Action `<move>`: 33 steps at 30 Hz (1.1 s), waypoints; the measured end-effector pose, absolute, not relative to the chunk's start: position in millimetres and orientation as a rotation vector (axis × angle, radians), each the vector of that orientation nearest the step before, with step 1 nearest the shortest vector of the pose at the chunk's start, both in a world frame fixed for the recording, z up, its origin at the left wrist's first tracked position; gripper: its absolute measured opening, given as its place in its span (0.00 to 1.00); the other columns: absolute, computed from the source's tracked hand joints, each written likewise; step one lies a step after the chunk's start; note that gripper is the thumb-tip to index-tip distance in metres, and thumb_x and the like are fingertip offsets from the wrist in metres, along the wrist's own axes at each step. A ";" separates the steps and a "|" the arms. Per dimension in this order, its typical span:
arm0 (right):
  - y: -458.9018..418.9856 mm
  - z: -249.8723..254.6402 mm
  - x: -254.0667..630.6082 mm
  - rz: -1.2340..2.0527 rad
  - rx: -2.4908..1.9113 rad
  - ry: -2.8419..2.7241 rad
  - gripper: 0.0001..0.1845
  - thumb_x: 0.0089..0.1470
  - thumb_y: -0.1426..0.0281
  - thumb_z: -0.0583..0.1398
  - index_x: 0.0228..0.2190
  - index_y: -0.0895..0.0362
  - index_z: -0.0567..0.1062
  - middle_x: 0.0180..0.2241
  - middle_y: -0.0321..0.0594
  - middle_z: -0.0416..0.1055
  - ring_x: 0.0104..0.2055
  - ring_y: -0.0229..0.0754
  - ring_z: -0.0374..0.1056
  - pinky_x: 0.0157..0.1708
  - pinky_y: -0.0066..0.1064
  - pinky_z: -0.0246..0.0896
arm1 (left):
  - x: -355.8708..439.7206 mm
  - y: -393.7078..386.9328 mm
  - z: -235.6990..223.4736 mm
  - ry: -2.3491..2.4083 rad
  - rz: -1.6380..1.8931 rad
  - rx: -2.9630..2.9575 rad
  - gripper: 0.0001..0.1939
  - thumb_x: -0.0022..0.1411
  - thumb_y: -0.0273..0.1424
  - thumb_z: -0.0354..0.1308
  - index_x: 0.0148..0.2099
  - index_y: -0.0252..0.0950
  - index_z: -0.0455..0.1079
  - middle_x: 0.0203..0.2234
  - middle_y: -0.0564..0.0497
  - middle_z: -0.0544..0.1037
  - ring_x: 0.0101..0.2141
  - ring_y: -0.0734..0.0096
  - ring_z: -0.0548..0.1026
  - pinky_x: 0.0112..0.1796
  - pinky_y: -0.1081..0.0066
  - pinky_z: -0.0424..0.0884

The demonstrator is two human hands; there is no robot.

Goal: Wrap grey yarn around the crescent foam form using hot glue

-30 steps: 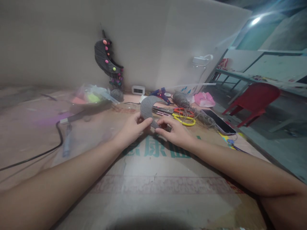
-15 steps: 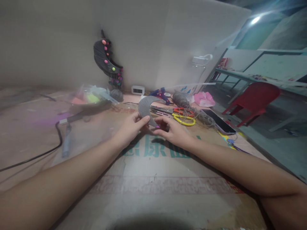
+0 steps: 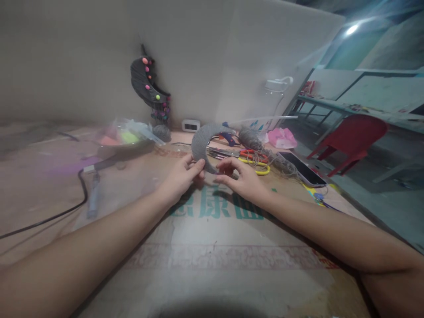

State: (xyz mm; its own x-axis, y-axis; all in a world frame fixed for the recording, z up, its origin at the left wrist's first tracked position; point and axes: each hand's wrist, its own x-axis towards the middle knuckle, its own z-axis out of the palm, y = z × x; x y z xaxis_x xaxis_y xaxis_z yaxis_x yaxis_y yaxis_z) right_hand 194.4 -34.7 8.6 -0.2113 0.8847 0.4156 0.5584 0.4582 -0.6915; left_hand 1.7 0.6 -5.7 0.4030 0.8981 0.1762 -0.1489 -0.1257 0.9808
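Observation:
A crescent moon [image 3: 200, 143] wrapped in grey yarn is held up above the cardboard, its open side facing right. My left hand [image 3: 180, 179] grips its lower left part between thumb and fingers. At the crescent's bottom tip are the curled fingers and thumb of my right hand [image 3: 243, 179], pinching it there. Behind the crescent lie scissors with yellow handles [image 3: 263, 170], a red-handled tool [image 3: 253, 154] and a blue glue gun [image 3: 228, 138], partly covered by the crescent.
A finished-looking dark crescent [image 3: 144, 81] with coloured pompoms hangs on the wall. Around the table are a bowl [image 3: 115, 150] of bright items, grey yarn [image 3: 250, 138], a small clock [image 3: 191, 126], a phone [image 3: 303, 169], a bottle [image 3: 273, 99] and a black cable [image 3: 84, 187]. A red chair [image 3: 354, 137] stands right.
The crescent has tilted up in my hands, so its upper arm now sits higher and covers more of the glue gun. A bit of pink at its lower tip no longer shows.

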 end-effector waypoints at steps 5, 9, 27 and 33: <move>-37.2 11.5 195.6 0.472 -1.211 -1.941 0.05 0.54 0.67 0.60 0.31 0.56 0.71 0.28 0.35 0.72 0.30 0.37 0.66 0.32 0.29 0.61 | 1.7 1.9 -7.6 0.682 1.030 1.387 0.16 0.60 0.45 0.58 0.37 0.38 0.61 0.21 0.59 0.69 0.18 0.76 0.68 0.23 0.74 0.67; -38.2 11.2 195.7 0.402 -1.196 -1.973 0.04 0.56 0.68 0.58 0.30 0.56 0.70 0.26 0.35 0.71 0.28 0.36 0.65 0.30 0.29 0.60 | 1.6 1.5 -5.4 0.723 1.015 1.427 0.17 0.58 0.45 0.60 0.39 0.36 0.63 0.23 0.57 0.70 0.23 0.76 0.70 0.26 0.75 0.68; -42.0 10.7 197.4 0.113 -1.040 -2.149 0.09 0.60 0.64 0.57 0.31 0.56 0.71 0.29 0.38 0.72 0.32 0.39 0.66 0.36 0.32 0.59 | 5.3 2.2 -11.6 1.115 1.081 1.512 0.25 0.55 0.53 0.56 0.26 0.35 0.75 0.19 0.48 0.76 0.23 0.67 0.73 0.26 0.71 0.65; -35.4 26.2 205.7 0.262 -1.144 -1.964 0.10 0.60 0.67 0.54 0.29 0.56 0.71 0.29 0.37 0.72 0.32 0.38 0.68 0.34 0.29 0.61 | 3.5 5.9 -11.6 1.203 1.128 1.539 0.26 0.54 0.54 0.56 0.22 0.36 0.69 0.18 0.50 0.74 0.21 0.70 0.69 0.26 0.72 0.62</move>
State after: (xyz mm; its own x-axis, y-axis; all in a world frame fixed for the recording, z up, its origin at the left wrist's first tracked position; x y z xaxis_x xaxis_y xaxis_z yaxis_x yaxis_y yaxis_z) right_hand 205.7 -35.4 26.2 -0.2431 0.7976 0.5520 0.6252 0.5640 -0.5395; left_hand 3.5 5.9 -11.6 0.1269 0.9814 0.1442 0.2070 -0.1684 0.9637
